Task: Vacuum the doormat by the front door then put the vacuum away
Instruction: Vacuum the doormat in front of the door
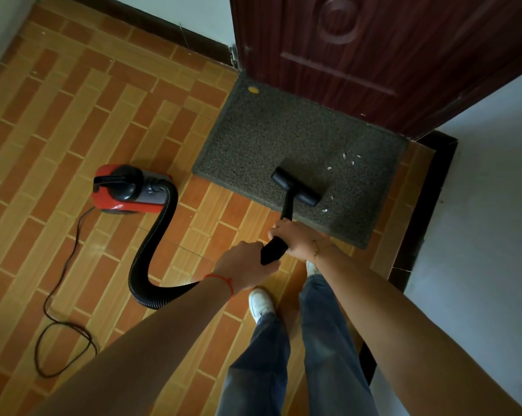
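Gripping the black wand point(273, 250) with both hands, left hand point(247, 265) low, right hand point(298, 238) above; floor nozzle point(295, 187) sits on the grey doormat point(283, 136) by the door point(388, 55). I judge vacuuming underway. Next: sweep right over the white scraps point(343, 163); red canister point(127, 187) stays on tiles.

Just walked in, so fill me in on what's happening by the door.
A person is vacuuming the doormat. Both hands grip the black wand: left hand lower, right hand above it. The nozzle sits on the mat's near edge, with white scraps and a yellow bit not yet picked up. The red vacuum stands on the tiles.
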`<action>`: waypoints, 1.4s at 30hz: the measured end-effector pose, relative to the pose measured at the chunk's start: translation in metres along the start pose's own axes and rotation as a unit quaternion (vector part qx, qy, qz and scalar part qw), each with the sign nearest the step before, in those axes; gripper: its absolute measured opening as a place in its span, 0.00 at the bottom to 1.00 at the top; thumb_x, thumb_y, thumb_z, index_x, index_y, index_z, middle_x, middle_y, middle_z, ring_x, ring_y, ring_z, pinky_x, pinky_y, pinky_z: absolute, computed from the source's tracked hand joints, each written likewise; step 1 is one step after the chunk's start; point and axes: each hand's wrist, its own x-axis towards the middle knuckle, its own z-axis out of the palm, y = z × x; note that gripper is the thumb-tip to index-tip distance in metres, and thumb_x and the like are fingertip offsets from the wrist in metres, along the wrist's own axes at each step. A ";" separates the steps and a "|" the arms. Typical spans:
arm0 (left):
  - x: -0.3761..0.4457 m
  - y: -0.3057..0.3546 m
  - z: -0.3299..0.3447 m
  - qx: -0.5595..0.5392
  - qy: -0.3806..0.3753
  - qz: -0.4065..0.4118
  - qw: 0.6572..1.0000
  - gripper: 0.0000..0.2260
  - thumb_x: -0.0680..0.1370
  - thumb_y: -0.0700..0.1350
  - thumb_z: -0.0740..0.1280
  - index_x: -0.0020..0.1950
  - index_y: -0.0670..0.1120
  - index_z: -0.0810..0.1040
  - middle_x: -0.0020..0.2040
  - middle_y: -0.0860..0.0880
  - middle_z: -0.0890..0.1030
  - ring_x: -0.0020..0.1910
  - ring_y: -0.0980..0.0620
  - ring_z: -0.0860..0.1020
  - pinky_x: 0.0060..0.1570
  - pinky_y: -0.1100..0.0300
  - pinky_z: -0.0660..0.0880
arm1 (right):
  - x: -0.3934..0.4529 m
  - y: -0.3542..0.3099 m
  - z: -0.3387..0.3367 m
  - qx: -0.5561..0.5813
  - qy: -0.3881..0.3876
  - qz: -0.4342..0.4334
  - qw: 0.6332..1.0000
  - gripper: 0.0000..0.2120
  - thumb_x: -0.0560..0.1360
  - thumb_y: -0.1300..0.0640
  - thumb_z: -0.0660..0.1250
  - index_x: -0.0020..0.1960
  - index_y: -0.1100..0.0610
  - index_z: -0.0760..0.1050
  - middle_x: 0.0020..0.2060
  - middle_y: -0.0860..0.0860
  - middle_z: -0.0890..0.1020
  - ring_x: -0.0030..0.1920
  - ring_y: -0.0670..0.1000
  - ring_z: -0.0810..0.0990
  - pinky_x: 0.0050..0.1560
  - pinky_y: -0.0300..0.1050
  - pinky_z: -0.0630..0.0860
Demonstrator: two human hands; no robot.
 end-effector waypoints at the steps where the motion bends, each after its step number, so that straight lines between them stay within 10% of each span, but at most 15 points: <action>1: 0.000 0.000 0.000 0.000 0.000 0.001 1.000 0.15 0.78 0.60 0.60 0.46 0.49 0.74 0.34 0.50 0.76 0.29 0.52 0.73 0.30 0.59 0.70 | 0.000 0.000 0.000 -0.001 -0.001 0.001 1.000 0.07 0.76 0.66 0.62 0.52 0.57 0.73 0.53 0.54 0.77 0.52 0.55 0.79 0.51 0.49 0.78; 42: 0.231 0.224 -0.134 -0.075 0.009 -0.014 0.997 0.15 0.77 0.57 0.63 0.46 0.46 0.77 0.35 0.46 0.82 0.34 0.47 0.82 0.39 0.50 0.82 | 0.051 0.284 -0.205 -0.067 -0.038 -0.015 0.997 0.09 0.76 0.67 0.62 0.54 0.58 0.73 0.55 0.55 0.76 0.63 0.59 0.73 0.56 0.54 0.76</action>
